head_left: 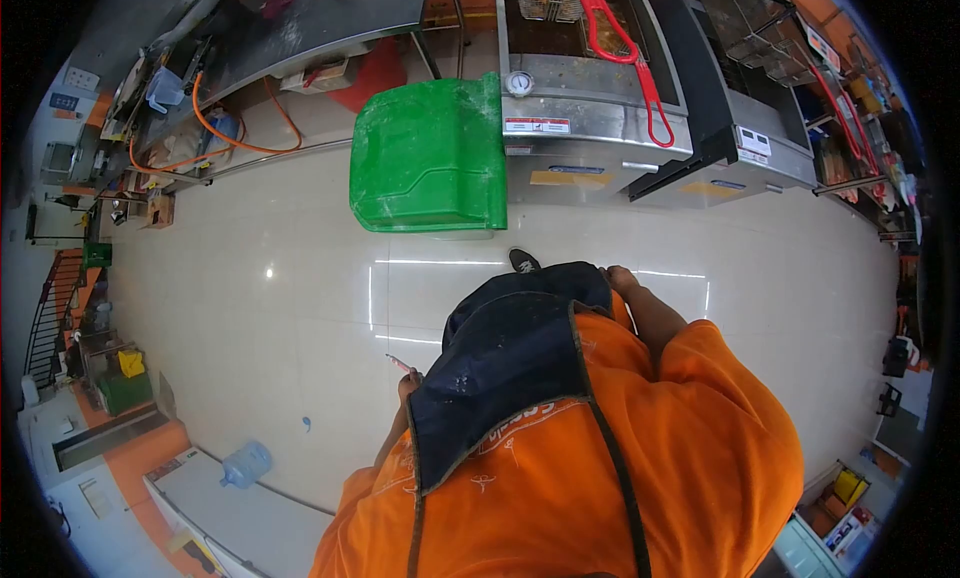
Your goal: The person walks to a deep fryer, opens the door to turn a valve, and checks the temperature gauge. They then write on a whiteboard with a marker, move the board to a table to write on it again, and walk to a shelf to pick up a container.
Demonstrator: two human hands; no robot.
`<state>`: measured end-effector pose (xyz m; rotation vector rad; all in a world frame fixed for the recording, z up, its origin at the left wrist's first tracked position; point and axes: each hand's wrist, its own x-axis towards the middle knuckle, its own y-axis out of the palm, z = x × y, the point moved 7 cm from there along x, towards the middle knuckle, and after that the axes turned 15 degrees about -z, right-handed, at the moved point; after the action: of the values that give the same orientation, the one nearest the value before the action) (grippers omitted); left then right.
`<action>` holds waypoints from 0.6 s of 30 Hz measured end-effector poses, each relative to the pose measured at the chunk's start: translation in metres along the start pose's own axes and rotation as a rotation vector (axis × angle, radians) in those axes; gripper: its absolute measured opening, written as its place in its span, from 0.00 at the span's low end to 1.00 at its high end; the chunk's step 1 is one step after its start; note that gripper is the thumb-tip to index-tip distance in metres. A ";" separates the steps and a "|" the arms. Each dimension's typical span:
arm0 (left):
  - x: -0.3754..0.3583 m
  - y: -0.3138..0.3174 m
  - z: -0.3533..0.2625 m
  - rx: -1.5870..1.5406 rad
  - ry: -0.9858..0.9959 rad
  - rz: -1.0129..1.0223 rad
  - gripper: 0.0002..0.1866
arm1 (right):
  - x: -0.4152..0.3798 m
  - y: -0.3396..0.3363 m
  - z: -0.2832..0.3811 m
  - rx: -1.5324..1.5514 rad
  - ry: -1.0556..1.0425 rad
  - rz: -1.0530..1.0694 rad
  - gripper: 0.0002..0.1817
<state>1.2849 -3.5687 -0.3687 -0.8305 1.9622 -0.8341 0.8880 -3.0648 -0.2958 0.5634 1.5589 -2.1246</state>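
Note:
My left hand [408, 384] is low at my left side, its fingers closed on a slim, pale and reddish object [399, 363] that juts out beyond the apron; its kind I cannot tell. On the other side, my right hand [621, 279] is closed at the upper edge of my dark apron [500, 363], fingertips against the cloth. The apron hangs over an orange shirt [690, 438]. One dark shoe [522, 261] shows past the apron on the shiny tiled floor [260, 318].
Ahead stands a green plastic bin [430, 158], beside a steel fryer [570, 108] with red-handled baskets [605, 33]. A metal table [330, 28] with an orange hose [250, 150] lies front left. Behind left, a water bottle [246, 464] rests by a white chest [230, 508].

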 end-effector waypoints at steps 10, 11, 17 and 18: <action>0.007 0.003 0.001 -0.043 0.020 0.002 0.30 | 0.017 0.029 -0.022 -0.005 -0.051 0.011 0.30; 0.007 0.003 0.002 -0.040 0.024 0.006 0.30 | 0.017 0.030 -0.022 -0.009 -0.058 0.010 0.30; 0.006 0.003 -0.004 -0.019 0.004 0.021 0.30 | 0.023 0.038 -0.030 -0.014 -0.075 0.011 0.29; 0.007 0.003 -0.005 -0.014 0.002 0.023 0.30 | 0.026 0.042 -0.033 -0.023 -0.092 0.012 0.29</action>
<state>1.2774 -3.5713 -0.3717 -0.8137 1.9778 -0.8082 0.8929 -3.0469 -0.3527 0.4589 1.5243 -2.0904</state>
